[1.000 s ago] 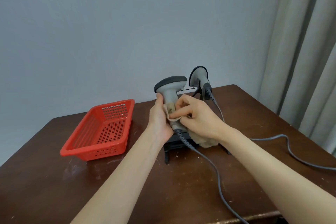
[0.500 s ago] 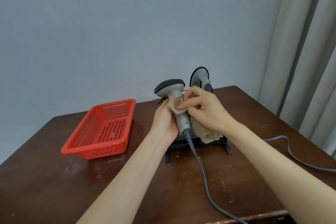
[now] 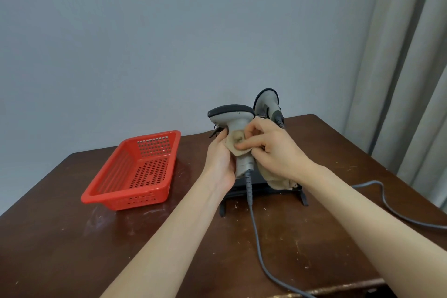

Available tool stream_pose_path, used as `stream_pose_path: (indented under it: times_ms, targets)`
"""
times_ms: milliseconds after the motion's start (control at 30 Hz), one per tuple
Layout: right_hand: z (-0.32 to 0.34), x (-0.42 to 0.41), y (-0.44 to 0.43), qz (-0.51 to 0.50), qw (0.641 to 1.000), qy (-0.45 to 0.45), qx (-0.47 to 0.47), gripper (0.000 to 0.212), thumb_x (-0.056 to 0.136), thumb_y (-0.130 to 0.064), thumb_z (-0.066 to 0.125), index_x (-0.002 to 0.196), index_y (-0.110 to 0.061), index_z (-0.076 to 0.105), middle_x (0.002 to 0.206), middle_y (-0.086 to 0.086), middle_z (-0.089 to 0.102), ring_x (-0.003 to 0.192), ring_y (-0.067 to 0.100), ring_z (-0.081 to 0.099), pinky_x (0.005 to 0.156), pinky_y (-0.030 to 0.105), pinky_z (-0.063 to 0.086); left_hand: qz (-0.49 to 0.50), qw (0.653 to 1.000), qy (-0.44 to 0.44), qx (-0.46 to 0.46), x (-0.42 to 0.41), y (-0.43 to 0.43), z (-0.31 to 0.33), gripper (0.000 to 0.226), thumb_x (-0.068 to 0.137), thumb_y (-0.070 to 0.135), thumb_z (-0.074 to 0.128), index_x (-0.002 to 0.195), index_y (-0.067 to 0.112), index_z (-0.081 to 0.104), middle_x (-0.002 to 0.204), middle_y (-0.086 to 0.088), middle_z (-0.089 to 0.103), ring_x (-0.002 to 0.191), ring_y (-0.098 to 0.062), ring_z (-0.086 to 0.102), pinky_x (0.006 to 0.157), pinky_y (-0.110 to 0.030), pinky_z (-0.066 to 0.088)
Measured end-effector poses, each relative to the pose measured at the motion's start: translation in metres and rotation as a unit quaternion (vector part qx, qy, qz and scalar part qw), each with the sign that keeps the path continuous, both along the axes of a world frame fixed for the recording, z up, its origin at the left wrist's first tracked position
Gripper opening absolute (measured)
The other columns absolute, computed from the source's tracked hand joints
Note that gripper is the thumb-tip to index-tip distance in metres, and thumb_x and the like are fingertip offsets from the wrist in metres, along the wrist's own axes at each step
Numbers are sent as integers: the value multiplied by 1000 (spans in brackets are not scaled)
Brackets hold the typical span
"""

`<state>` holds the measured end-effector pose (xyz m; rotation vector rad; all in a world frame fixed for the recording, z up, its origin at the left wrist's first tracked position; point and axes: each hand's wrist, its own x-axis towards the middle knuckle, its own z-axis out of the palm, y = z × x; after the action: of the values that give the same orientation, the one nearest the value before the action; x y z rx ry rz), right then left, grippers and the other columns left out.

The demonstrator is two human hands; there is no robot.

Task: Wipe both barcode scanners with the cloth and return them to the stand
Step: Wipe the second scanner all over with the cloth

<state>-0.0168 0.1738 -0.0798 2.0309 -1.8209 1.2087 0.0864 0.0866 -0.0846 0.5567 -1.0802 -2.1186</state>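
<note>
- The left hand [image 3: 221, 164] has its fingers curled round the handle of the near scanner [image 3: 232, 116]. It holds the scanner up just above the stand [image 3: 261, 192].
- The right hand [image 3: 275, 152] pinches the cloth [image 3: 238, 145] onto the handle, with thumb and first fingers pressed tight on it. The rest of the cloth hangs below those fingers, down to the stand.
- The big scanner head sits above the left fingers. If the right fingers rub too hard, the scanner could tip or slip out.
- The gray cable [image 3: 252, 215] hangs from the handle under the left fingers and runs over the table [image 3: 72, 249]. An arm could catch it and tug the scanner away.
- The second scanner [image 3: 266, 101] sits in the stand just behind the right fingers. A knuckle could bump it loose.
- The hanging cloth end could snag on the stand when the right fingers lift.
- The red basket [image 3: 135, 172] is well to the left of the left fingers, so I think it is safe.
</note>
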Motion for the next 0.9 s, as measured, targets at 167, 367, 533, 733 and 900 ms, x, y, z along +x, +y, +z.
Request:
stream_pose_path:
  times_ms: [167, 367, 533, 733, 900]
  targets:
    - [12, -11, -8, -39, 997, -44, -53, 33, 81, 9, 57, 97, -12, 75, 93, -3, 55, 87, 9, 51, 78, 5, 37, 3, 1000, 7, 8, -2, 2, 0, 23, 99, 14, 45, 109, 10, 65, 102, -13, 71, 93, -25, 68, 82, -39, 54]
    - [6, -2, -5, -28, 996, -60, -59, 40, 81, 12, 53, 105, -13, 72, 94, 0, 58, 85, 3, 52, 79, 4, 37, 0, 999, 6, 33, 1, -7, 3, 24, 97, 16, 48, 113, 6, 63, 100, -13, 70, 86, -25, 68, 76, -38, 56]
    - [-12, 8, 11, 23, 999, -22, 9, 38, 83, 6, 55, 105, -19, 73, 96, -7, 56, 87, 5, 53, 76, 12, 42, 3, 996, -23, 85, 4, -14, -9, 27, 98, 28, 44, 114, 10, 56, 83, -12, 63, 72, -24, 64, 66, -35, 52]
    - [10, -2, -11, -57, 995, -81, -13, 28, 89, 1, 53, 107, -10, 71, 101, -3, 47, 95, 9, 48, 88, 8, 37, -5, 999, 0, 46, -1, -1, -10, 25, 99, 18, 45, 113, 13, 65, 100, -11, 71, 89, -24, 68, 77, -38, 56]
    - [-1, 10, 1, -16, 1000, -4, 12, 37, 84, -4, 45, 108, -14, 71, 100, -7, 46, 97, 15, 40, 89, 18, 33, -11, 999, -9, 28, -1, -5, -4, 32, 95, 12, 42, 77, 10, 67, 78, -9, 68, 66, -18, 69, 60, -28, 54]
